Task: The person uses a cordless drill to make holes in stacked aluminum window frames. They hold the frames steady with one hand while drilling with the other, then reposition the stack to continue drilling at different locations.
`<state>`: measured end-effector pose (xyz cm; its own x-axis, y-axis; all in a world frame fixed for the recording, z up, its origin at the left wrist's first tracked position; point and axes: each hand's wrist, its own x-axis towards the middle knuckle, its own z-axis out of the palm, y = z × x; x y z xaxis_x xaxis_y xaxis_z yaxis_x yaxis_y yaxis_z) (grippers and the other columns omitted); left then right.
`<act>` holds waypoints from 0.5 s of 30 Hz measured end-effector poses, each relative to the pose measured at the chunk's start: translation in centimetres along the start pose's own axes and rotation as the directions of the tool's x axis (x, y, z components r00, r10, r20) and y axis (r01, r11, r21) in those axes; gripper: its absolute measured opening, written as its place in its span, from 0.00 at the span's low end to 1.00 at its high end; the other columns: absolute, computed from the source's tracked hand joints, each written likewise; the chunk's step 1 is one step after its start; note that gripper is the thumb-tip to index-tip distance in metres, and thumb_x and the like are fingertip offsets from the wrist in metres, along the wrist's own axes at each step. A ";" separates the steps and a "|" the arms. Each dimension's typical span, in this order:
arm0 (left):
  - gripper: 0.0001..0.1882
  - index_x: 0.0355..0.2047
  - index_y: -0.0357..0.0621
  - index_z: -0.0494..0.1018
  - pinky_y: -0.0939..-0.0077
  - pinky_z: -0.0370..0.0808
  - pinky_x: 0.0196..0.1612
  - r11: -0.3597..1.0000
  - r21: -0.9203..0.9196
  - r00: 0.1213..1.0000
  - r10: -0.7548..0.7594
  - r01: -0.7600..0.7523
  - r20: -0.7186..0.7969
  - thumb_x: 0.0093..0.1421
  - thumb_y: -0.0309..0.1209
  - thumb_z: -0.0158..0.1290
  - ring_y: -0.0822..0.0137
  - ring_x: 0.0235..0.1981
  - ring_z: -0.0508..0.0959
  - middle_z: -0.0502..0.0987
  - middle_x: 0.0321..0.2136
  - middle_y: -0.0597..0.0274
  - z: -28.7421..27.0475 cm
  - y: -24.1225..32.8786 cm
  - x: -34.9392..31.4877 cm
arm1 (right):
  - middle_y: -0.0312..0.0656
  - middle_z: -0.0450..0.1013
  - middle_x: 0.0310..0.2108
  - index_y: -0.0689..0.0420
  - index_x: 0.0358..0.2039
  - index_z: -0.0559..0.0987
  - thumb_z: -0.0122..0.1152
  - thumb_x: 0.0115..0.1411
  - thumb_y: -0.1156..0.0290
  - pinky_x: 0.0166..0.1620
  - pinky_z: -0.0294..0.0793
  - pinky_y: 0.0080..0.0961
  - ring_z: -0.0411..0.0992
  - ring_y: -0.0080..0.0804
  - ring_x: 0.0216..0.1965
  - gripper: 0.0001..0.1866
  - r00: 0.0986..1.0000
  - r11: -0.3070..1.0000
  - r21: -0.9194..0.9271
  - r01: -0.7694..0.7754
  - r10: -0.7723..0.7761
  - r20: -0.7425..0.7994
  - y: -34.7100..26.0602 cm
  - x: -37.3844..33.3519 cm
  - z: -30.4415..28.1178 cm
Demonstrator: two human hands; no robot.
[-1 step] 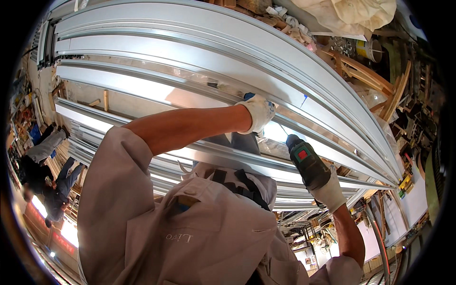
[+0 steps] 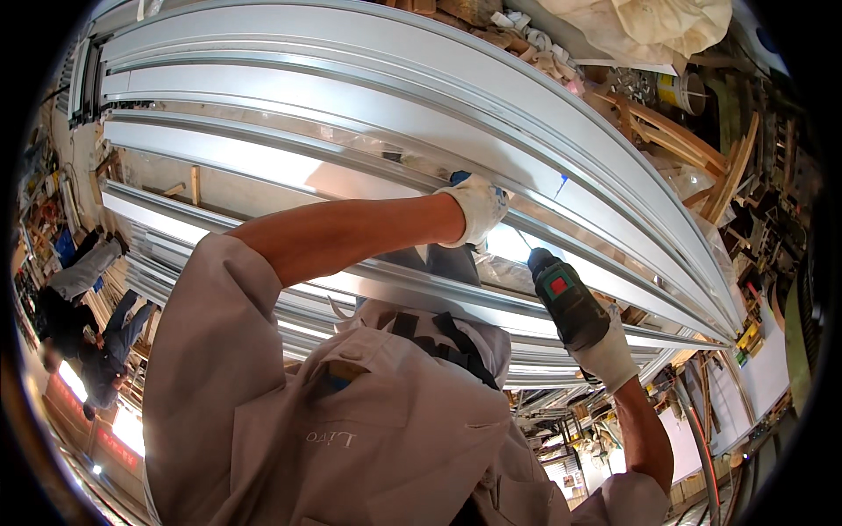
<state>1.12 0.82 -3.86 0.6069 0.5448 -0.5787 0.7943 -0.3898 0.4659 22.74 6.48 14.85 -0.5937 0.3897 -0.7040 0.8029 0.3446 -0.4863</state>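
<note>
Left hand (image 2: 478,206) pressing aluminium rail (image 2: 351,105); right hand (image 2: 605,351) gripping green drill (image 2: 566,298) against it.

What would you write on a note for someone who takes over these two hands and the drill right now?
Left hand: white glove, pressed on the long aluminium profile, close to where the drill tip points.
Right hand: white glove, gripping the dark green cordless drill, its bit angled up toward the profile just beside the left hand.
Things: several long aluminium profiles lie side by side across the view; wooden pieces are stacked beyond them.
Done: drill is lined up at the profile; whether a hole or screw is in already cannot be seen.
Left: likely the drilling at that spot.
</note>
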 end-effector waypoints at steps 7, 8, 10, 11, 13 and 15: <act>0.31 0.51 0.39 0.75 0.64 0.82 0.34 0.997 -0.068 1.000 -0.031 0.031 -0.001 0.48 0.43 0.66 0.59 0.43 0.83 0.80 0.46 0.55 0.0 0.0 0.2 | 0.50 0.75 0.40 0.58 0.45 0.77 0.68 0.48 0.71 0.47 0.73 0.39 0.74 0.52 0.42 0.21 0.996 0.990 -0.111 0.084 -0.082 0.027 2.0 -0.7 0.6; 0.31 0.50 0.39 0.76 0.64 0.82 0.35 0.996 -0.081 0.999 -0.044 0.044 0.002 0.48 0.43 0.65 0.59 0.43 0.83 0.80 0.46 0.55 -0.3 0.0 0.1 | 0.50 0.75 0.40 0.58 0.45 0.76 0.68 0.48 0.71 0.47 0.73 0.39 0.74 0.52 0.42 0.21 0.997 0.992 -0.099 0.080 -0.078 0.022 1.9 -0.6 0.5; 0.30 0.50 0.39 0.76 0.64 0.82 0.35 0.992 -0.105 0.998 -0.068 0.068 0.006 0.49 0.43 0.65 0.59 0.43 0.83 0.80 0.45 0.55 -0.7 0.1 -0.2 | 0.51 0.75 0.40 0.58 0.45 0.76 0.68 0.49 0.71 0.47 0.73 0.39 0.74 0.52 0.42 0.21 0.998 0.996 -0.064 0.055 -0.055 0.008 1.0 -0.3 0.3; 0.30 0.50 0.40 0.76 0.64 0.82 0.35 0.991 -0.111 0.998 -0.069 0.069 0.002 0.49 0.44 0.65 0.59 0.43 0.83 0.81 0.45 0.55 -0.6 0.1 -0.2 | 0.51 0.75 0.40 0.58 0.45 0.76 0.68 0.49 0.71 0.47 0.74 0.39 0.74 0.53 0.42 0.21 0.999 0.999 -0.041 0.035 -0.035 0.000 0.6 -0.1 0.2; 0.30 0.49 0.40 0.76 0.64 0.82 0.36 0.990 -0.122 0.998 -0.070 0.069 -0.005 0.50 0.45 0.64 0.59 0.44 0.83 0.81 0.45 0.56 -0.4 0.0 -0.2 | 0.51 0.76 0.40 0.58 0.46 0.76 0.68 0.49 0.72 0.46 0.74 0.39 0.75 0.53 0.42 0.22 0.995 0.990 -0.103 0.095 -0.092 0.027 1.5 -0.4 0.3; 0.30 0.49 0.40 0.76 0.63 0.82 0.36 0.993 -0.101 0.998 -0.055 0.054 -0.011 0.50 0.46 0.64 0.59 0.44 0.83 0.81 0.45 0.56 -0.4 0.0 -0.2 | 0.51 0.76 0.40 0.58 0.46 0.76 0.67 0.49 0.72 0.46 0.74 0.39 0.75 0.53 0.41 0.22 0.993 0.986 -0.123 0.109 -0.103 0.048 1.8 -0.5 0.3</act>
<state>1.00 0.99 -3.52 0.5619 0.5735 -0.5962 0.8188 -0.2830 0.4995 24.45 6.67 14.20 -0.6704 0.3105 -0.6740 0.7210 0.4870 -0.4928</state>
